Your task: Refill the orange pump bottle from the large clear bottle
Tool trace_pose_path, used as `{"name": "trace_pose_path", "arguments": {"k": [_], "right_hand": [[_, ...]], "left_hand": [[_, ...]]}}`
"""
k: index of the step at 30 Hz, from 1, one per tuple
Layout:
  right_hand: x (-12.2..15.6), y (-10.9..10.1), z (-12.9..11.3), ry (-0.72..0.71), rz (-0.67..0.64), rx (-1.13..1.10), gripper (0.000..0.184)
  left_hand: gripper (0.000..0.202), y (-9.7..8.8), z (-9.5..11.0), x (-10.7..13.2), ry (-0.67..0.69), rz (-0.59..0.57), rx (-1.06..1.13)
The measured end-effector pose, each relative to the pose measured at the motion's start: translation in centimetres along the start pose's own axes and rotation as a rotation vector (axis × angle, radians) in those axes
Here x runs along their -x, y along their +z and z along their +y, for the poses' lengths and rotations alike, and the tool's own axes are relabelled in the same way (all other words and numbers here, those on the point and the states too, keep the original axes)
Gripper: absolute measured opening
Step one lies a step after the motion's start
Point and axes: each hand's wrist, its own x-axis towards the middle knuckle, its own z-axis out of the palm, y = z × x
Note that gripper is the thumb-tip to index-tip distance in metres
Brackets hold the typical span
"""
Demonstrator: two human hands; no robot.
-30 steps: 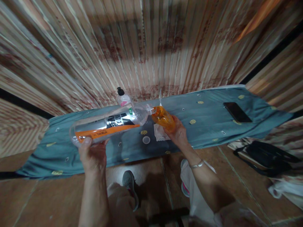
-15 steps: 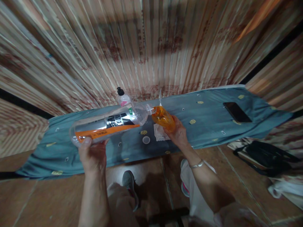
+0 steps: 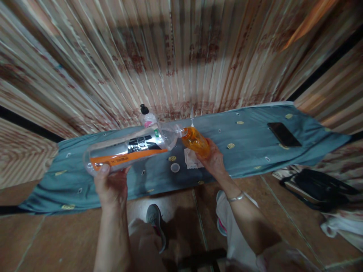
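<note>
My left hand (image 3: 111, 184) grips the base end of a large clear plastic bottle (image 3: 130, 149) with a black, silver and orange label. The bottle lies almost level, its neck pointing right. Its mouth meets the mouth of a small orange bottle (image 3: 196, 142), which my right hand (image 3: 214, 161) holds tilted from below. Both bottles hang just above a blue patterned cloth (image 3: 246, 139). A white cap (image 3: 175, 167) and a white crumpled paper (image 3: 191, 159) lie on the cloth beneath them.
A clear bottle with a black cap (image 3: 146, 117) stands behind the large bottle by the curtain. A black phone (image 3: 284, 134) lies on the cloth at the right. A dark bag (image 3: 317, 189) sits on the tiled floor to the right. My shoes (image 3: 155, 218) show below.
</note>
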Motion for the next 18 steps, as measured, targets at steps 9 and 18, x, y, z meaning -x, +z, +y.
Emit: {"name": "trace_pose_path", "arguments": {"k": [9, 18], "right_hand": [[-0.02, 0.01, -0.04, 0.007, -0.005, 0.008, 0.061], [-0.09, -0.3, -0.35, 0.016, -0.004, -0.004, 0.06]], "left_hand": [[0.04, 0.05, -0.1, -0.04, -0.002, 0.043, 0.01], [0.043, -0.55, -0.14, -0.17, -0.009, -0.008, -0.013]]}}
